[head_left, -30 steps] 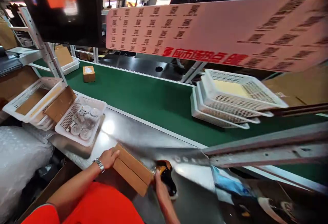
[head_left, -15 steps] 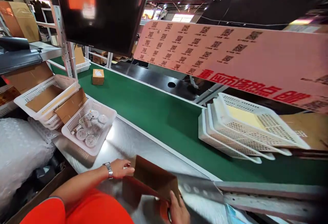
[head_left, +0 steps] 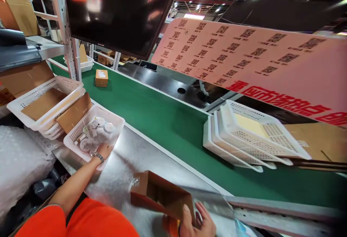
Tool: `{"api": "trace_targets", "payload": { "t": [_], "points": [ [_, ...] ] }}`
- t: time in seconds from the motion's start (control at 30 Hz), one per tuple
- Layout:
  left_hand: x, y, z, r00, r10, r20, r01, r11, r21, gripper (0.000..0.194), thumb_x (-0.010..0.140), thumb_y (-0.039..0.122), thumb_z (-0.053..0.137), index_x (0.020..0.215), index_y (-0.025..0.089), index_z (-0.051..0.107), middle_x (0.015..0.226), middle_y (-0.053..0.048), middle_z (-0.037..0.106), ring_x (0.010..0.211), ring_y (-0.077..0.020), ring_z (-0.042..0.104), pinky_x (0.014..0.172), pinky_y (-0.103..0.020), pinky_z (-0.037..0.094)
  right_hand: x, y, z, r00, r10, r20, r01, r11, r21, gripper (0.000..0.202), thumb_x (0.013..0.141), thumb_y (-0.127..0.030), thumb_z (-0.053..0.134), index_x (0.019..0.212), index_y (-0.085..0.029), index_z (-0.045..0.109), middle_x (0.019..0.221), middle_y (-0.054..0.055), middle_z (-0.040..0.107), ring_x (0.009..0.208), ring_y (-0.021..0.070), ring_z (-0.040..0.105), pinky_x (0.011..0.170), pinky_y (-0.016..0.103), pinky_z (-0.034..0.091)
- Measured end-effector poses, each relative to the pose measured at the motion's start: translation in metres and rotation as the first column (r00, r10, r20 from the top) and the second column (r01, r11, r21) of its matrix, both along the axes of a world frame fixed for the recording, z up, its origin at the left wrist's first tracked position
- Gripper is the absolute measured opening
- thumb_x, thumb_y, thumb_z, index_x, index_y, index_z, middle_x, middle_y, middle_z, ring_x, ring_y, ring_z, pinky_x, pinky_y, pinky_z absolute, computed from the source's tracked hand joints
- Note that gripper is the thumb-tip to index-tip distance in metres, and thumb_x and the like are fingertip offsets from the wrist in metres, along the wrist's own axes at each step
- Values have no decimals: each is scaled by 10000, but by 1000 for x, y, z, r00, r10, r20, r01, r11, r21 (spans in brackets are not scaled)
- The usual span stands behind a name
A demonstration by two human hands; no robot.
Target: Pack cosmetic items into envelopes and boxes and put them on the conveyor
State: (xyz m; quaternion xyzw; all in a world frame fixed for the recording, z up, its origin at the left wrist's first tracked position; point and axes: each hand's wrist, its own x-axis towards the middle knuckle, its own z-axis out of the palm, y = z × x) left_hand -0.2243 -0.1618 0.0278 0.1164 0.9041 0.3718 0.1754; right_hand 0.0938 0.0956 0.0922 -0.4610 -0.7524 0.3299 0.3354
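Note:
My left hand (head_left: 105,151) reaches over the right side of a white plastic basket (head_left: 71,139). The basket holds several round white-lidded containers (head_left: 101,122) in clear wrapping. My fingers point down among them and are mostly hidden, so I cannot tell whether they grip anything. On the metal bench in front of me sits a brown cardboard box (head_left: 159,199) with its open side up. My right hand (head_left: 199,222) grips the right end of this box, thumb against its wall. An orange object (head_left: 171,225), partly hidden, is beside that hand under the box.
A green conveyor belt (head_left: 151,110) runs behind the metal bench (head_left: 130,154), carrying a small taped carton (head_left: 101,78) and stacked white baskets (head_left: 244,139). More baskets (head_left: 40,117) with cardboard stand at left, near bubble wrap (head_left: 21,168). A monitor (head_left: 121,9) and a pink code board (head_left: 244,63) hang above.
My left hand has left the cardboard box's left end and moved left and away from me into the basket. My right hand stays at the box, which has shifted slightly.

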Motion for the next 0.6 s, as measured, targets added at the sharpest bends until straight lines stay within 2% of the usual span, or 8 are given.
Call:
{"api": "trace_targets", "payload": {
  "t": [0.07,0.17,0.23,0.3,0.4,0.47,0.5,0.6],
  "points": [
    [11,-4,2,999,2,-48,0,999,46,266,994,259,627,822,137,788,945,-147,799,1011,-272,745,939,-360,512,-18,-19,4,992,114,-60,-113,993,18,642,875,-711,657,1270,-207,703,1495,207,669,1408,423,618,1244,630,444],
    [24,-12,9,994,45,-104,-28,987,157,246,999,209,569,939,156,802,1044,-147,812,1028,-258,736,966,-378,525,-49,-48,4,949,292,-122,-303,949,-84,578,898,-693,684,1221,-217,742,1416,168,727,1322,371,676,1195,571,505],
    [32,-17,15,990,85,-116,-55,970,238,255,1004,232,552,967,168,795,1035,-134,814,986,-251,739,930,-380,544,-71,-65,2,900,406,-160,-432,881,-194,564,891,-696,706,1178,-215,777,1339,156,770,1254,349,713,1133,518,561],
    [38,-24,21,986,121,-115,-82,950,302,252,996,251,544,940,178,779,971,-111,808,931,-243,740,883,-370,554,-91,-81,-1,840,504,-202,-543,787,-292,570,867,-703,736,1142,-208,803,1262,153,801,1195,342,739,1069,484,599],
    [45,-33,30,975,204,-87,-151,897,415,262,994,307,529,899,191,743,895,-81,791,876,-226,729,840,-351,546,-115,-101,-4,769,592,-241,-635,660,-402,582,838,-714,772,1122,-208,823,1196,151,823,1135,342,757,1019,473,611],
    [48,-40,40,960,279,-34,-217,814,539,279,990,393,556,891,197,727,875,-66,780,860,-216,713,828,-340,537,-127,-112,-6,739,615,-275,-662,587,-466,572,817,-715,805,1098,-219,833,1160,141,831,1105,336,757,998,467,609],
    [49,-43,45,951,309,8,-250,754,608,300,980,449,587,887,198,723,860,-56,770,846,-208,703,819,-331,535,-133,-117,-8,728,614,-305,-671,547,-500,563,798,-714,828,1075,-224,836,1135,134,832,1093,332,754,988,465,609],
    [53,-51,62,924,321,207,-356,529,770,404,906,598,713,881,194,713,804,-24,734,764,-176,673,757,-296,541,-149,-134,-13,724,557,-406,-669,426,-609,535,735,-687,903,1017,-238,838,1127,114,823,1115,324,741,960,449,614]
  ]
}}
